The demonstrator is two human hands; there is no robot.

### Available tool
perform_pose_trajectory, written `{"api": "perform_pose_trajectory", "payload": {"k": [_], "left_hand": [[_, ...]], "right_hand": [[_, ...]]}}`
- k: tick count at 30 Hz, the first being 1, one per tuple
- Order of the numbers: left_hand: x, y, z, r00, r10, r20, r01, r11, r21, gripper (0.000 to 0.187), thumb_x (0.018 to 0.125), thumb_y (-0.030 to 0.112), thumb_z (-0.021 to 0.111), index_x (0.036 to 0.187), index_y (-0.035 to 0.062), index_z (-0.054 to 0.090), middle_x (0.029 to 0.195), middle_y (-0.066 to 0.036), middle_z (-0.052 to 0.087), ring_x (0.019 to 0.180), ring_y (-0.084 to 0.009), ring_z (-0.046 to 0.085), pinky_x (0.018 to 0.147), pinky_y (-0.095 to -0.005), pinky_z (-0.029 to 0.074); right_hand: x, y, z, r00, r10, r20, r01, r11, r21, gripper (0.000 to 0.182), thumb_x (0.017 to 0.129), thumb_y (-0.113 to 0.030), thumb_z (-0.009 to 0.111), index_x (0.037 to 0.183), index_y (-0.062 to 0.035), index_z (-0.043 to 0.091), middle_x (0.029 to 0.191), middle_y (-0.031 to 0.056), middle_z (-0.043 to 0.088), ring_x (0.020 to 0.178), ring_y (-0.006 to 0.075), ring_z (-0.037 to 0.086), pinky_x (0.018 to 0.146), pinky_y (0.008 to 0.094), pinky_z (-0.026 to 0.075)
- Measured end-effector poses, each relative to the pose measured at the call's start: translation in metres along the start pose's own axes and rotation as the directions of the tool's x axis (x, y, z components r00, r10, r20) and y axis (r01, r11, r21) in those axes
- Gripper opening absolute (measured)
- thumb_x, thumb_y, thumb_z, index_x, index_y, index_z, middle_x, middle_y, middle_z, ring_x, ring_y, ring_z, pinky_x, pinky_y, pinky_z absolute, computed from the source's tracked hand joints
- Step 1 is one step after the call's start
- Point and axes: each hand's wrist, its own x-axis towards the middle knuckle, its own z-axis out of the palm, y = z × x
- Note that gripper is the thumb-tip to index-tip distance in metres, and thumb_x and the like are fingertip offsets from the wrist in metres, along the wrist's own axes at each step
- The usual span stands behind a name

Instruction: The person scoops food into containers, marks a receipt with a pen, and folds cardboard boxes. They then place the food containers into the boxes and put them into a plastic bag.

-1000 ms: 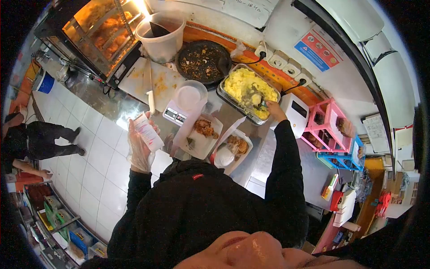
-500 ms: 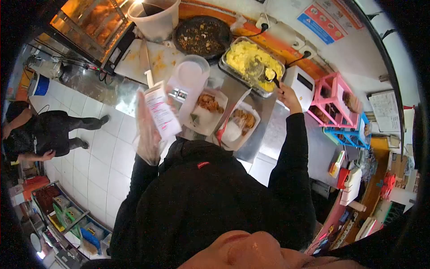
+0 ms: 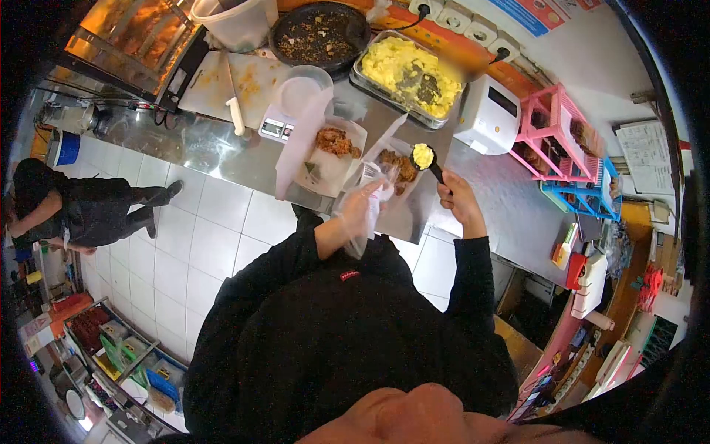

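My left hand [image 3: 358,209], in a clear plastic glove, grips a white paper cup [image 3: 370,177] over the counter edge, next to the right food box [image 3: 392,214]. My right hand [image 3: 458,198] holds a black scoop [image 3: 424,157] heaped with yellow mash, just right of the cup and above that box. Fried chicken [image 3: 396,167] lies in the right box. A second open box [image 3: 325,174] to its left also holds fried chicken [image 3: 334,140]. The metal tray of yellow mash [image 3: 405,65] stands at the back of the counter.
Around the boxes on the steel counter [image 3: 214,148] are a scale [image 3: 275,129] bearing a plastic tub, a cutting board [image 3: 214,81] with a knife, a black pan [image 3: 318,33], a white bucket [image 3: 237,22] and a white printer [image 3: 490,112]. Pink and blue racks [image 3: 555,137] stand right. Another person [image 3: 81,211] bends at left.
My right hand lifted the filled scoop out of the mash tray and brought it toward me. My left hand carried the cup from the left across to the right box.
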Motion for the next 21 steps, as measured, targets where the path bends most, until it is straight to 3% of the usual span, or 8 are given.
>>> {"api": "perform_pose_trajectory", "payload": {"k": [2,4,6,9,12,15,17,21], "left_hand": [[0.009,-0.007,-0.007,0.997,0.035,-0.064,-0.038,0.998,-0.048,0.030,0.083,0.033,0.064,0.104,0.0113,0.062,0.082,-0.004,0.060,0.058,-0.0136,0.056,0.049,-0.0242,0.045],[0.013,-0.007,-0.004,0.986,0.070,-0.150,-0.077,0.996,-0.037,0.031,0.081,0.032,0.065,0.104,0.0109,0.060,0.088,-0.002,0.061,0.059,-0.0141,0.056,0.049,-0.0254,0.045],[0.013,-0.006,0.001,0.992,0.055,-0.118,-0.062,0.996,-0.061,0.034,0.081,0.034,0.066,0.105,0.0109,0.059,0.087,-0.002,0.060,0.059,-0.0150,0.055,0.048,-0.0254,0.045],[0.017,-0.008,0.009,0.963,0.157,-0.217,-0.173,0.983,-0.056,0.029,0.080,0.036,0.063,0.097,0.0127,0.062,0.078,-0.003,0.056,0.056,-0.0160,0.052,0.049,-0.0299,0.043],[0.025,-0.009,0.000,0.975,0.139,-0.173,-0.150,0.987,-0.052,0.031,0.080,0.037,0.063,0.099,0.0122,0.061,0.073,-0.005,0.055,0.056,-0.0166,0.051,0.048,-0.0299,0.042],[0.036,-0.013,-0.014,0.998,0.064,-0.021,-0.065,0.993,-0.099,0.033,0.082,0.035,0.061,0.105,0.0119,0.060,0.071,-0.006,0.055,0.057,-0.0161,0.051,0.049,-0.0295,0.041],[0.047,-0.018,-0.025,0.968,0.130,0.212,-0.105,0.987,-0.126,0.033,0.084,0.031,0.059,0.110,0.0110,0.059,0.071,-0.006,0.055,0.058,-0.0162,0.052,0.049,-0.0291,0.041],[0.044,-0.008,-0.019,0.972,0.128,0.197,-0.103,0.986,-0.132,0.036,0.085,0.033,0.061,0.107,0.0062,0.053,0.067,-0.007,0.054,0.058,-0.0179,0.055,0.051,-0.0295,0.045]], "right_hand": [[-0.007,0.011,0.003,0.999,-0.053,0.004,0.053,0.998,-0.043,0.036,0.096,-0.031,0.047,0.126,-0.0114,0.049,0.061,-0.0083,0.038,0.046,0.0018,0.027,0.040,0.0179,0.023],[-0.001,0.031,0.003,0.998,-0.052,-0.033,0.050,0.997,-0.050,0.037,0.096,-0.032,0.046,0.127,-0.0118,0.049,0.061,-0.0084,0.037,0.046,0.0016,0.027,0.040,0.0176,0.022],[0.009,0.050,0.006,0.999,-0.054,0.001,0.053,0.997,0.060,0.046,0.095,-0.033,0.049,0.135,-0.0113,0.040,0.064,-0.0068,0.038,0.047,0.0020,0.028,0.042,0.0172,0.023],[0.027,0.074,0.014,0.991,-0.130,-0.033,0.133,0.984,0.119,0.047,0.095,-0.033,0.049,0.136,-0.0129,0.039,0.066,-0.0055,0.039,0.049,0.0031,0.030,0.044,0.0176,0.024],[0.040,0.083,0.013,0.987,-0.148,-0.065,0.155,0.981,0.118,0.048,0.095,-0.033,0.049,0.138,-0.0139,0.037,0.066,-0.0046,0.039,0.051,0.0041,0.030,0.045,0.0182,0.025],[0.046,0.084,0.015,0.983,-0.167,-0.076,0.172,0.982,0.076,0.048,0.096,-0.032,0.048,0.140,-0.0169,0.035,0.067,-0.0042,0.038,0.051,0.0043,0.030,0.045,0.0183,0.025],[0.046,0.082,0.015,0.983,-0.172,-0.070,0.176,0.983,0.052,0.048,0.096,-0.032,0.047,0.140,-0.0177,0.034,0.067,-0.0043,0.038,0.050,0.0042,0.029,0.045,0.0182,0.025],[0.046,0.074,0.008,0.990,-0.137,-0.035,0.140,0.985,0.098,0.048,0.097,-0.031,0.046,0.141,-0.0187,0.033,0.066,-0.0047,0.036,0.050,0.0040,0.028,0.044,0.0181,0.025]]}}
